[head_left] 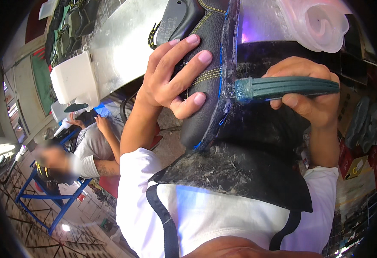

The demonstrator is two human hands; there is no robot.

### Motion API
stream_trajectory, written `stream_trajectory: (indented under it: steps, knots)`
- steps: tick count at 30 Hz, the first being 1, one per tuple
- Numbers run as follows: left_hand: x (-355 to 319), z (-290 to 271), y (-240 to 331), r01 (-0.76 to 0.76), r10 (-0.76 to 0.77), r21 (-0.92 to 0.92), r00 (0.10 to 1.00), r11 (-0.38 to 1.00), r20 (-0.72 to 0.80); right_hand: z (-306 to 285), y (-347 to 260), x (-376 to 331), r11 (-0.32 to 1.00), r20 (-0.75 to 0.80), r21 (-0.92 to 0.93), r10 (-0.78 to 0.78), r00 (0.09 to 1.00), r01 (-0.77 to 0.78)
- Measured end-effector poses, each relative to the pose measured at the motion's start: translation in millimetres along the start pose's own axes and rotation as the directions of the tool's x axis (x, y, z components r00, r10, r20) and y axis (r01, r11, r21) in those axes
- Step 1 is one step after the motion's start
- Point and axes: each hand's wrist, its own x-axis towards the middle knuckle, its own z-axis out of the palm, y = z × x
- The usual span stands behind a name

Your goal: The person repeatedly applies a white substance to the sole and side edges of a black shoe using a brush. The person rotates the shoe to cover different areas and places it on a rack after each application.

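Note:
A black leather shoe upper (pixel 195 121) with yellow stitching lies tilted on its side in front of me, around a dark shoe last (pixel 176 19). My left hand (pixel 171 79) grips it, fingers spread across the leather. Blue thread and a dark, rough margin run along its bottom edge. In my right hand (pixel 311 92) is a brush with a dark green, ridged handle (pixel 291 87), held level between thumb and fingers. The brush's head touches the shoe's bottom edge; its bristles are hard to make out.
A metal table (pixel 117 41) stands ahead, with a whitish container (pixel 74 79) at its left and a translucent pinkish tub (pixel 321 28) at the right. More shoes (pixel 78 21) sit far left. Another person (pixel 89 146) sits at left near a blue frame (pixel 53 195). A dark apron (pixel 235 172) covers my lap.

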Motion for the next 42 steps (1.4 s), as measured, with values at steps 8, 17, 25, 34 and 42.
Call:
stream_trajectory:
  steps: [8, 17, 25, 34, 42]
  knots:
    - [7.1, -4.0, -0.9, -0.014, 0.014, 0.017, 1.000, 1.000, -0.007, 10.7, -7.3, -3.2, 0.980, 0.051, -0.158, -0.118, 0.992, 0.125]
    - [16.6, -6.1, 3.9, 0.023, -0.022, 0.077, 1.000, 0.997, -0.008, 24.2, -17.6, -16.5, 0.929, 0.052, -0.268, -0.250, 0.967, 0.254]
    - [25.9, 1.5, 8.0, 0.013, -0.005, 0.133, 0.998, 0.991, -0.059, 37.8, -39.1, -23.8, 0.846, -0.001, -0.432, -0.346, 0.938, 0.312]
    - [48.3, 1.5, 14.7, 0.034, -0.021, 0.192, 0.997, 0.981, -0.070, 34.1, -61.1, -37.1, 0.864, 0.152, -0.346, -0.335, 0.930, 0.367]
    - [59.6, 10.6, 12.7, 0.069, -0.040, 0.192, 0.988, 0.979, -0.151, 10.1, -73.2, -25.7, 0.996, -0.353, 0.033, 0.085, 0.932, -0.079]
